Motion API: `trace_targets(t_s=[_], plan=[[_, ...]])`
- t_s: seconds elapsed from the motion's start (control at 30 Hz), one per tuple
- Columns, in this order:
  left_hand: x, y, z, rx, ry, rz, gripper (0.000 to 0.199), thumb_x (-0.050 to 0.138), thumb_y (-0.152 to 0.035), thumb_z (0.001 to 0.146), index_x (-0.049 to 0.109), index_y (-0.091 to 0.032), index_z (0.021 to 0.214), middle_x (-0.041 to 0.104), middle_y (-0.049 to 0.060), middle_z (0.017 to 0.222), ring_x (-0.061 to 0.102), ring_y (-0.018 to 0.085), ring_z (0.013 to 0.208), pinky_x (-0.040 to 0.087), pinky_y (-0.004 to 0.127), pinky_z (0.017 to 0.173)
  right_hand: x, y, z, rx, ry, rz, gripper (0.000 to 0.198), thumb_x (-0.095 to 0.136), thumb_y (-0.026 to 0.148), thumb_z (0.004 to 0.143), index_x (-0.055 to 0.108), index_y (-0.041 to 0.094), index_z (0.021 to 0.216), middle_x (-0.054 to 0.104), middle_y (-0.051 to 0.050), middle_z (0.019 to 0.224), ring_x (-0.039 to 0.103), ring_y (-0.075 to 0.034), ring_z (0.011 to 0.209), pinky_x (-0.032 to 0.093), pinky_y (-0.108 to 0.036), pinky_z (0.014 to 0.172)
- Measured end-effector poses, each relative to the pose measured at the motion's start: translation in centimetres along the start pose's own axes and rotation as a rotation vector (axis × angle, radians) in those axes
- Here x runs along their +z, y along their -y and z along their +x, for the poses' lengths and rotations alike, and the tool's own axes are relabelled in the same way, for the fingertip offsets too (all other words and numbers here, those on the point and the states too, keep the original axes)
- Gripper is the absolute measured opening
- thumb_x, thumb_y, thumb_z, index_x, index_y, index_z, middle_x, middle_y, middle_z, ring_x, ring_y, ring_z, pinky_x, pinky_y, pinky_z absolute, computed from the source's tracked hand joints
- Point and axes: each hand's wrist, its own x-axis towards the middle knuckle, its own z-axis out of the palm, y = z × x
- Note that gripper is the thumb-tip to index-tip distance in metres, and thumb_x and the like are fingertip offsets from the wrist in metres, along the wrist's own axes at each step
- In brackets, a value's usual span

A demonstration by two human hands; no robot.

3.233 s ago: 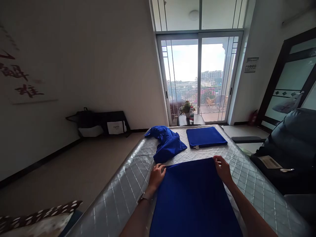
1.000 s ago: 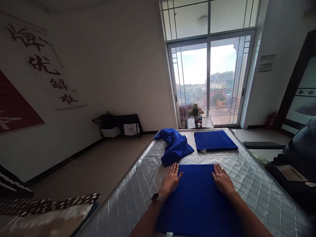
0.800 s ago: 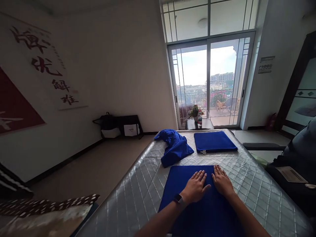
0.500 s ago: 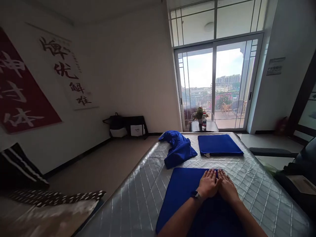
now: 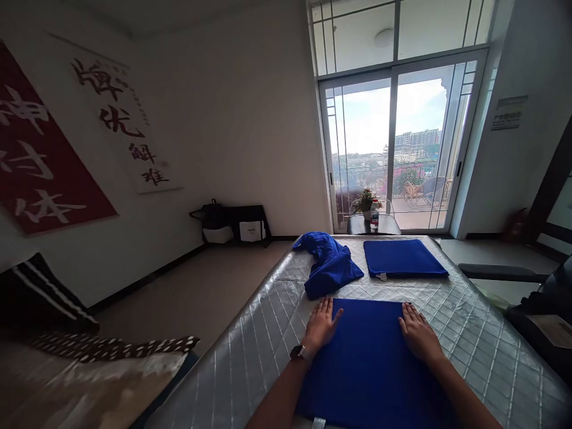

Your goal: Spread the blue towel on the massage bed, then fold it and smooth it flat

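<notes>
Right before me a flat blue folded cloth lies on the silver quilted table cover, a small white label at its near edge. My left hand rests flat on its far left corner, fingers stretched out; a watch is on that wrist. My right hand lies along its right edge, fingers extended and a little apart. Neither hand grips anything. Beyond the hands are a crumpled blue cloth on the left and another flat folded blue cloth with a white tag on the right.
A small dark table with a potted plant and a bottle stands past the far edge, before sliding glass doors. To the right is a dark seat; bedding with a dotted edge is at lower left.
My hands have spread from side by side on the cloth's far right part; the left one slid to the left corner, the right one moved slightly right. The view tilted down slightly.
</notes>
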Motion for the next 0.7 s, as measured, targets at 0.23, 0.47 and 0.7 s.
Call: trace_targets(t_s=[0.23, 0.47, 0.7], plan=[[-0.5, -0.3, -0.1, 0.003, -0.029, -0.055, 0.089, 0.008, -0.069, 0.098, 0.036, -0.006, 0.155, 0.035, 0.018, 0.161, 0.027, 0.031, 0.152, 0.024, 0.049, 0.125, -0.2, 0.5, -0.3, -0.010, -0.042, 0.019, 0.072, 0.016, 0.043, 0.097, 0.041, 0.003, 0.152, 0.034, -0.013, 0.161, 0.024, -0.023, 0.152, 0.021, -0.046, 0.125], [-0.6, -0.2, -0.5, 0.007, -0.032, -0.066, 0.088, 0.009, -0.067, 0.099, 0.032, -0.004, 0.156, 0.031, 0.018, 0.162, 0.024, 0.032, 0.153, 0.023, 0.050, 0.126, 0.0, 1.2, -1.0, 0.032, 0.017, 0.013, 0.078, 0.018, 0.050, 0.096, 0.039, 0.003, 0.153, 0.031, -0.012, 0.163, 0.022, -0.024, 0.153, 0.022, -0.045, 0.125], [-0.1, -0.6, -0.5, 0.011, -0.042, -0.032, 0.090, 0.013, -0.068, 0.099, 0.034, -0.002, 0.155, 0.032, 0.021, 0.162, 0.025, 0.032, 0.153, 0.023, 0.050, 0.125, -1.9, 1.9, -1.9, 0.042, 0.086, -0.036, 0.075, 0.014, 0.049, 0.099, 0.037, 0.003, 0.154, 0.032, -0.015, 0.162, 0.024, -0.023, 0.152, 0.020, -0.042, 0.124]])
